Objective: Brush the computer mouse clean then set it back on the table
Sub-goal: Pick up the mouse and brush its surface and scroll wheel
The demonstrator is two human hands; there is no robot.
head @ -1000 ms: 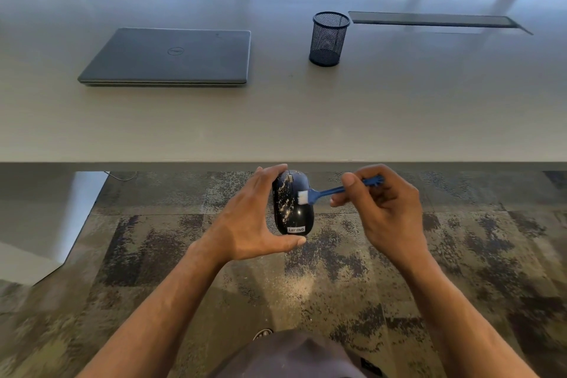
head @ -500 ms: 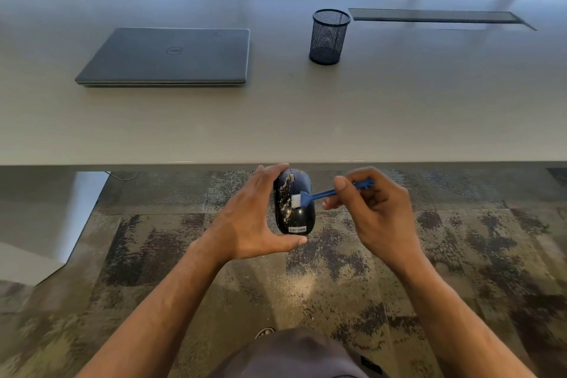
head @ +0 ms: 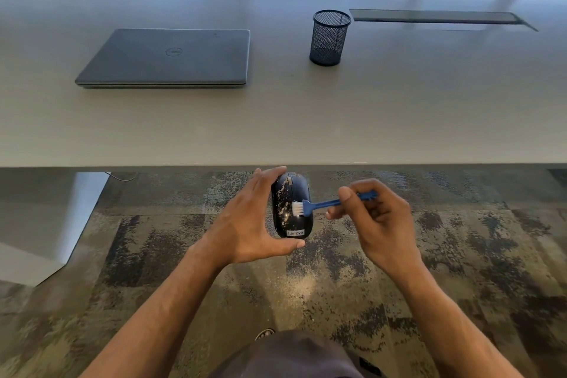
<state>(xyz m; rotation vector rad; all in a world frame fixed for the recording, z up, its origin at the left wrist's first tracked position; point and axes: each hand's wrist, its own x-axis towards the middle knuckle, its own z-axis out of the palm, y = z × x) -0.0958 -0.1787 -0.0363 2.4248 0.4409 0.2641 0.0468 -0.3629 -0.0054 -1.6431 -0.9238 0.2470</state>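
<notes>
Mouse black, pale-speckled, gripped in left hand; right hand pinches blue brush, bristles touching.

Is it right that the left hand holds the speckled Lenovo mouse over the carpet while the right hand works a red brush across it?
Not quite: the head view shows the brush is blue with white bristles. The rest stands: the left hand holds the Lenovo mouse over the carpet, and the right hand brushes it.

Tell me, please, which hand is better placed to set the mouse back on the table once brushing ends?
Left. The left hand already grips the speckled black computer mouse, just short of the pale table edge; the right hand pinches the small blue brush.
</notes>
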